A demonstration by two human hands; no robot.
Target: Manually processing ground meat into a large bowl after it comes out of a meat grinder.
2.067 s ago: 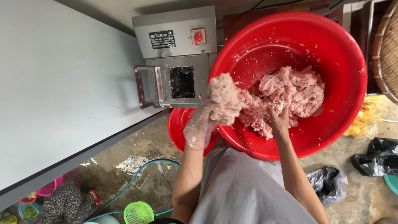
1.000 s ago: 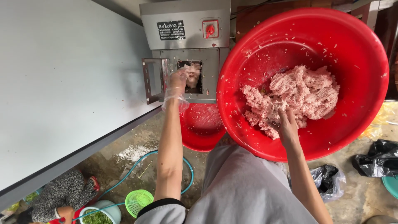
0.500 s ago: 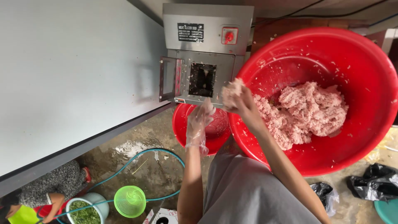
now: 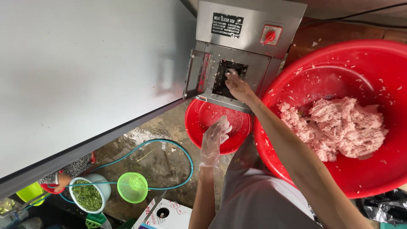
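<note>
Right hand (image 4: 238, 87) is pressing bunched fingers, grip unclear, into the dark feed opening (image 4: 229, 78) of the steel meat-cutting machine (image 4: 243, 46). Gloved left hand (image 4: 214, 138), open and empty, is hovering directly below over the small red plastic basin (image 4: 199, 127); minced meat (image 4: 339, 127) is sitting rightward in the big red plastic basin (image 4: 360, 63).

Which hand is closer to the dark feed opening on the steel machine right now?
Right. The right hand is at the feed opening, fingers at its edge. The gloved left hand hangs lower, apart from it, over the small red basin.
</note>
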